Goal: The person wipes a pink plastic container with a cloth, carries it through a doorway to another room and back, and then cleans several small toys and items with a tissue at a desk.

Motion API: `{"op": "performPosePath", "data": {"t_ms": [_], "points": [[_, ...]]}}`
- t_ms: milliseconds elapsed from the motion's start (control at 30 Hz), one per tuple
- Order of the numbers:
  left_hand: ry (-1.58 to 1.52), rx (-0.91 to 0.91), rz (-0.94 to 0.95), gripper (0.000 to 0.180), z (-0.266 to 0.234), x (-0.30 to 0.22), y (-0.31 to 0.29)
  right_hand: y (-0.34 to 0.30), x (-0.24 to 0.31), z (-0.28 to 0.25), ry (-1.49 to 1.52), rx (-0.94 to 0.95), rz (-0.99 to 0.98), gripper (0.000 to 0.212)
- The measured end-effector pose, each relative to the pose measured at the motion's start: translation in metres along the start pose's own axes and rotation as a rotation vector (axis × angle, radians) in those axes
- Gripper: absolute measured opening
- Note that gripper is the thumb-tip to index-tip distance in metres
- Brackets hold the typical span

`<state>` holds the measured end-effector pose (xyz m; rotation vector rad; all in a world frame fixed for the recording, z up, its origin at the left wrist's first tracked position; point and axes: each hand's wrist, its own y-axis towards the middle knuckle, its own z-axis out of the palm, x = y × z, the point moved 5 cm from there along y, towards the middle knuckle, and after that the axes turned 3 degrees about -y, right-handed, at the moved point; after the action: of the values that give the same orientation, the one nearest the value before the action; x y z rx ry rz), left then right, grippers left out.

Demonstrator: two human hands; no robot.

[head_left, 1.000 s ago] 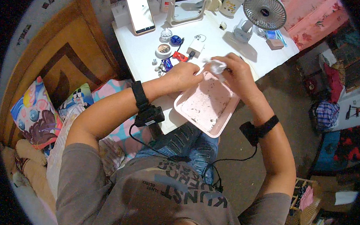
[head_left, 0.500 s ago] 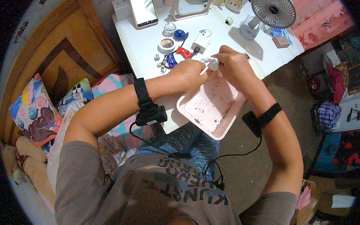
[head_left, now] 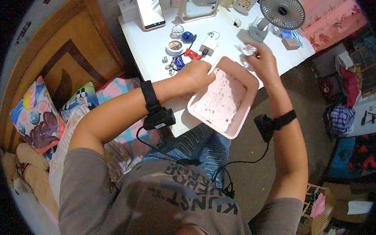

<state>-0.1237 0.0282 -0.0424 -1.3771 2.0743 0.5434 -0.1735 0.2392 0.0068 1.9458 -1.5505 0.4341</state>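
A pink rectangular tray (head_left: 238, 128) lies on the near edge of a white table (head_left: 149, 51), hanging partly over my lap, its floor speckled with dark bits. My left hand (head_left: 196, 75) rests closed at the tray's far left rim; what it holds, if anything, is hidden. My right hand (head_left: 261, 61) is raised over the tray's far right corner, pinching a small clear crinkled plastic bag (head_left: 247, 49). Both wrists wear black straps with small black boxes and cables.
On the table stand a phone (head_left: 150, 8) on a stand, a mirror (head_left: 200, 7), a small white fan (head_left: 283, 12), a white charger (head_left: 209, 44), a round tin (head_left: 174, 46) and several small trinkets. A wooden bed frame (head_left: 72, 56) and cushions lie left; clutter covers the floor right.
My hands, together over the tray's far edge before, have parted: the right moved right with the clear bag, the left dropped to the tray's left rim.
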Motion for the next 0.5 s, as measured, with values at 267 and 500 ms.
{"op": "performPosePath", "data": {"t_ms": [267, 500], "points": [[0.013, 0.131, -0.035, 0.042, -0.018, -0.009, -0.003, -0.038, -0.037, -0.035, 0.283, -0.013, 0.32, 0.022], [0.206, -0.188, 0.366, 0.026, -0.028, -0.029, 0.023, -0.036, -0.023, -0.022, 0.264, 0.073, 0.17, 0.027]]}}
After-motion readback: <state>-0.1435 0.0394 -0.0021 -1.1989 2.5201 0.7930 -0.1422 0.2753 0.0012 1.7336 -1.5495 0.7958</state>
